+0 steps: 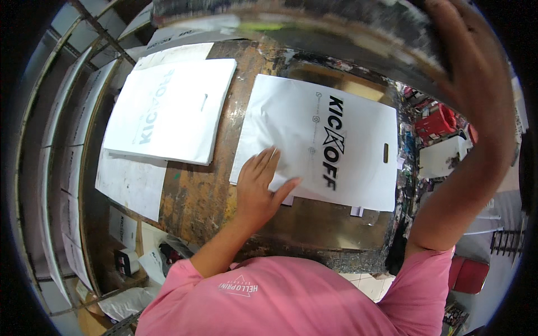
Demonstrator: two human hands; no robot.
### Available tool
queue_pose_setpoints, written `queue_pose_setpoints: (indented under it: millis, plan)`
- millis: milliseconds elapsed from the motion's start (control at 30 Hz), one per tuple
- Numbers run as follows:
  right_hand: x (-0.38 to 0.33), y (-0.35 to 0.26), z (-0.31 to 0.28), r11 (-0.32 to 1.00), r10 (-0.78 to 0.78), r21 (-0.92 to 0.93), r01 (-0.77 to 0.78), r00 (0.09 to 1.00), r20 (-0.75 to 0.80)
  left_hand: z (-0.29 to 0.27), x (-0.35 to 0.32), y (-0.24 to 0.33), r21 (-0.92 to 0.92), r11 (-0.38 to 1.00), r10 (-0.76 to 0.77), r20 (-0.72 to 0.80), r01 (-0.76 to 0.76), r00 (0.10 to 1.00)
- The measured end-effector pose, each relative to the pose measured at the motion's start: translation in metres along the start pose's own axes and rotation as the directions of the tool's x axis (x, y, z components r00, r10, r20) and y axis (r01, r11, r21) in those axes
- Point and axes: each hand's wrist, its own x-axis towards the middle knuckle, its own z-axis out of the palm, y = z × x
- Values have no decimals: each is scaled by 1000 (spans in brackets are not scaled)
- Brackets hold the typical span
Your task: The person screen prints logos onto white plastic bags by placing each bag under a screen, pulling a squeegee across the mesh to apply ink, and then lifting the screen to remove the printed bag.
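Note:
A white plastic bag [284,115] with bold black lettering, small icons and a punched handle slot lies on the printing board in front of me. My left hand [258,185] rests on its near left part, fingers stretched out and thumb apart. Above the board's far side, a large screen-printing frame [342,36] is raised and tilted, smeared with dark ink and blurred. At its right end my right hand [468,47] grips the edge, arm lifted high; the fingertips are partly cut off by the picture's top.
To the left, a stack of white bags [188,120] sits on the stained wooden table [196,187]. A metal drying rack [67,140] with printed bags stands at far left. On the right are a red container [436,123] and a white container [443,157].

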Motion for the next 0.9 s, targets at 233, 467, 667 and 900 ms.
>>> queue_pose_setpoints:
  millis: [233, 467, 667, 900]
  plan:
    - [13, 24, 0, 998, -46, -38, 46, 999, 22, -30, 39, 4, -323, 921, -296, -209, 220, 932]
    - [12, 34, -1, 994, -92, -58, 93, 996, 5, -156, 21, -99, -234, 846, -525, -204, 480, 826]
    - [3, 44, -1, 978, -153, -152, 144, 987, -49, -255, 54, -256, 32, 871, -482, -145, 491, 864]
    - [-33, 9, 5, 992, 31, -124, -32, 999, -6, -200, 86, -158, 142, 958, -201, -284, 249, 938]
